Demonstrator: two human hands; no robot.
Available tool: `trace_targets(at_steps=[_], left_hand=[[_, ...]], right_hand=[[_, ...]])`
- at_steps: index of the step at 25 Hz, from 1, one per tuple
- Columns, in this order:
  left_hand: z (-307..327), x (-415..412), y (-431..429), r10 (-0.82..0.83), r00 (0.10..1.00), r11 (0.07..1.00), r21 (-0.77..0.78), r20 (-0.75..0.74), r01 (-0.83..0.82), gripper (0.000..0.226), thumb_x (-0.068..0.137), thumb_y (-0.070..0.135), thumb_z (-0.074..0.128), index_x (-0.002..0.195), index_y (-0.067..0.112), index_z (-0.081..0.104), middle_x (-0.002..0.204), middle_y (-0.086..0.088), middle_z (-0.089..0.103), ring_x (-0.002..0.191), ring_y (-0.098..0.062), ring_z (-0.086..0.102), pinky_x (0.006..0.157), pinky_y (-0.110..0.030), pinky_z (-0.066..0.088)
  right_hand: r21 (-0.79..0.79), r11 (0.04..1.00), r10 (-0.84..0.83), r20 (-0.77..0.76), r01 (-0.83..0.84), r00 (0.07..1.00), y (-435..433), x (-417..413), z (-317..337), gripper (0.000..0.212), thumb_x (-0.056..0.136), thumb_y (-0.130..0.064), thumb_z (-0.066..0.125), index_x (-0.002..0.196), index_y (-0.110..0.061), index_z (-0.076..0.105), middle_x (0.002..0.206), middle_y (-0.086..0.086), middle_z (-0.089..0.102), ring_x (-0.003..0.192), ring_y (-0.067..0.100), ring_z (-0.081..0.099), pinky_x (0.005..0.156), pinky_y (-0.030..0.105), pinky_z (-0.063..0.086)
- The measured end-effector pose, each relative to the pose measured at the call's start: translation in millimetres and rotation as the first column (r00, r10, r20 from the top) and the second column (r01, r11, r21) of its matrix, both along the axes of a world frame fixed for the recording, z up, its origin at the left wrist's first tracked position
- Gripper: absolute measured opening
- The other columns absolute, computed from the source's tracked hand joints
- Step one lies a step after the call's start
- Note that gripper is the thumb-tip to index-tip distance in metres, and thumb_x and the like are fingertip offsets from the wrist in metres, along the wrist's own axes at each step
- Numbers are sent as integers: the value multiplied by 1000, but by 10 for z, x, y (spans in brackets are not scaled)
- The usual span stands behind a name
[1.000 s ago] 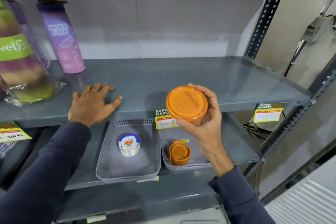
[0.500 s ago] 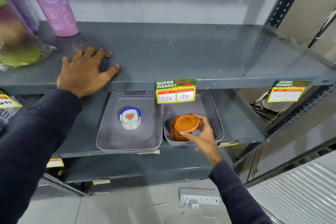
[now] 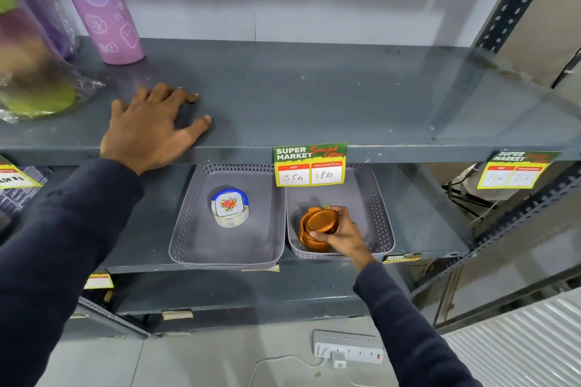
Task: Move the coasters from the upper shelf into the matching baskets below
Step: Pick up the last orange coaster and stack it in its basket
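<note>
The right hand (image 3: 338, 231) is down in the right basket (image 3: 379, 223) on the lower shelf (image 3: 421, 214), fingers and thumb closed around an orange coaster (image 3: 320, 220) that sits on top of an orange stack (image 3: 311, 240) of the same kind near the basket's front wall. The left hand (image 3: 151, 129) lies flat and open, palm down, on the upper shelf (image 3: 314, 97), holding nothing, its fingers spread toward the back.

Just beside the right basket, touching it along one side, is the left basket (image 3: 188, 229). In it stands a small stack of white coasters (image 3: 230, 207) with a blue rim and a red flower print, well apart from the basket walls.

A yellow and green price tag (image 3: 310, 164) hangs from the front edge of the upper shelf, above where the two baskets meet. A purple bottle (image 3: 100, 3) stands upright at the back left of the upper shelf, with a plastic-wrapped bundle (image 3: 34, 72) further left. On the floor below lies a white power strip (image 3: 347, 349).
</note>
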State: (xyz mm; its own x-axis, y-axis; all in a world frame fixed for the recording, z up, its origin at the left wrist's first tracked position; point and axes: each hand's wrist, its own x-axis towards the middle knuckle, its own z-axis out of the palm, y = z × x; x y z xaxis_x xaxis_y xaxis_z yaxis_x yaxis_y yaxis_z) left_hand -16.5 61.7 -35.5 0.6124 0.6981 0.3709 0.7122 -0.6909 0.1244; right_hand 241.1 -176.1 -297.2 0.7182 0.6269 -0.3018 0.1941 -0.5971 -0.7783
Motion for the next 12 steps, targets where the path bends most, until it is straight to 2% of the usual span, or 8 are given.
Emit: trace_targets(at_steps=[2, 5, 8, 12], left_hand=[[0, -4, -2, 3, 1000, 1000, -3, 6, -3, 66, 81, 72, 34, 131, 33, 53, 140, 2, 50, 129, -30, 41, 100, -54, 30], [-1, -6, -1, 2, 1000, 1000, 3, 4, -2, 66, 81, 72, 34, 130, 34, 53, 140, 2, 51, 128, -31, 42, 100, -54, 30], [-12, 3, 5, 6, 1000, 1000, 0, 0, -6, 65, 81, 73, 33, 130, 35, 52, 139, 2, 51, 128, -30, 42, 101, -55, 30], [-12, -3, 19, 8, 1000, 1000, 1, 3, -8, 65, 80, 73, 32, 130, 35, 52, 139, 3, 51, 128, -30, 42, 101, -54, 30]], right_hand=[[-42, 999, 4, 22, -3, 1000, 9, -19, 50, 94, 53, -44, 96, 130, -35, 43, 132, 0, 57, 122, 22, 52, 112, 45, 39], [-72, 997, -10, 36, 13, 999, 25, -27, 91, 94, 52, -35, 99, 131, -26, 49, 134, 5, 57, 126, 28, 54, 110, 42, 40], [-126, 992, 1, 59, 6, 998, 59, -44, 103, 93, 51, -35, 99, 131, -25, 55, 130, 6, 62, 125, 29, 56, 107, 40, 44], [-175, 984, 2, 67, 10, 998, 88, -61, 108, 96, 50, -40, 98, 134, -26, 52, 134, 6, 61, 127, 32, 54, 111, 49, 42]])
